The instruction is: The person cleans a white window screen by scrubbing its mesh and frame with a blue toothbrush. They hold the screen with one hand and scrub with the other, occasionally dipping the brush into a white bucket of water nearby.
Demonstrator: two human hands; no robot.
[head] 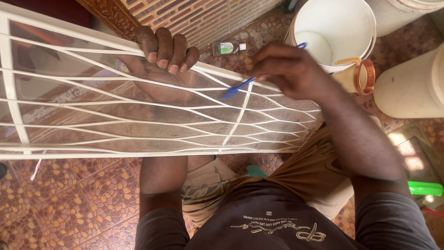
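Left hand (162, 55) fingers clenched on the white screen frame (92, 115) across my knees; right hand (289, 69) gripping blue toothbrush (236, 88) on the mesh. I'd use short strokes w/ light pressure imo.

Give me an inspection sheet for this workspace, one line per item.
Surface: patterned pebble-look floor tiles.
Job's things: white metal screen frame with dusty mesh, lying across the lap; blue toothbrush.
Clutter: small green-labelled bottle, white bucket, orange-lidded jar, white container, green handle.
Grips: left hand curls over the frame's top bar; right hand holds the toothbrush on the mesh.
Cables: nothing seen.
Surroundings: tiled wall.
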